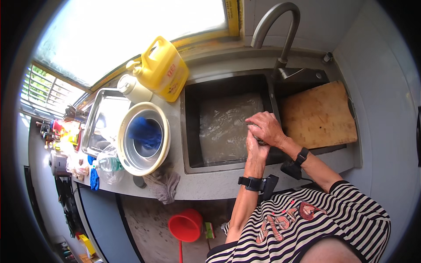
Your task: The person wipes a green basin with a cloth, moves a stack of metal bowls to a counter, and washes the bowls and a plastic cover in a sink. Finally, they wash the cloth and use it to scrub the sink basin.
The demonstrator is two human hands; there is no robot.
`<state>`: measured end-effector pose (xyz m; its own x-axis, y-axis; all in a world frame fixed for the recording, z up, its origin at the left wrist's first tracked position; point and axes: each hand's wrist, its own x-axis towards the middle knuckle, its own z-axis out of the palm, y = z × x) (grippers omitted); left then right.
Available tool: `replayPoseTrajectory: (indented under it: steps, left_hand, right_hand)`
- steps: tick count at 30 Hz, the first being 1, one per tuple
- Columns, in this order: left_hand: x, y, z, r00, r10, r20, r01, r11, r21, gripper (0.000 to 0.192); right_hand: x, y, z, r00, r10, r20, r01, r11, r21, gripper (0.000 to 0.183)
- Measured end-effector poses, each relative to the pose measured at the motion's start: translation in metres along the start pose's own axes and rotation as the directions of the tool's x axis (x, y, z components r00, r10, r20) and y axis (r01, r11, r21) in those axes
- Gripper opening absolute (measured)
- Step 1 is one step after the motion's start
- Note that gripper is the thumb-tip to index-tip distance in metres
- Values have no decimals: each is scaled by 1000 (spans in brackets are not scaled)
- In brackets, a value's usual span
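Note:
Over the right edge of the water-filled dark sink basin (194, 131), my two hands are pressed together. My right hand (269, 127) lies on top with bent fingers. Palm up beneath it, my left hand (257, 148) supports a dark grey, rough-textured thing (260, 140) that looks like a metal scourer. Most of it is hidden between the palms, so its exact kind is unclear. Cloudy, rippling water (230, 128) stands in the basin below. Both wrists wear black straps with devices.
A wooden cutting board (319, 115) covers much of the right basin. Behind it arches a metal faucet (291, 26). Leftward stand a yellow detergent jug (164, 72), a cream-rimmed basin (121, 148) holding blue material, and a metal tray (87, 138). A grey rag (164, 187) hangs over the counter edge.

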<state>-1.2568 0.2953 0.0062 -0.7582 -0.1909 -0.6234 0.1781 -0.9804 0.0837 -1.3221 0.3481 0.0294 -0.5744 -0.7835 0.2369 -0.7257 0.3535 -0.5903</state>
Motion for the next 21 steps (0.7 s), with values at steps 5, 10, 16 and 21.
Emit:
replayPoseTrajectory:
  steps: [5,10,16,21]
  left_hand:
    - [11,14,-35,999,8,-32,-10,998,-69,39]
    - [12,16,-32,999,33,-15,-33,999,11,43]
    - [47,-1,-66,944,306,120,-323,800,506,38]
    - [52,-6,-76,919,370,136,-391,901,190,33]
  right_hand:
    - [-25,-13,11,997,-78,-4,78,992,98,24]
    - [-23,-24,6,968,-230,-103,235,972,32,15]
    - [-3,-30,5,974,-220,-51,222,974,35,15]
    - [-3,-34,14,995,-63,-80,70,995,76,17]
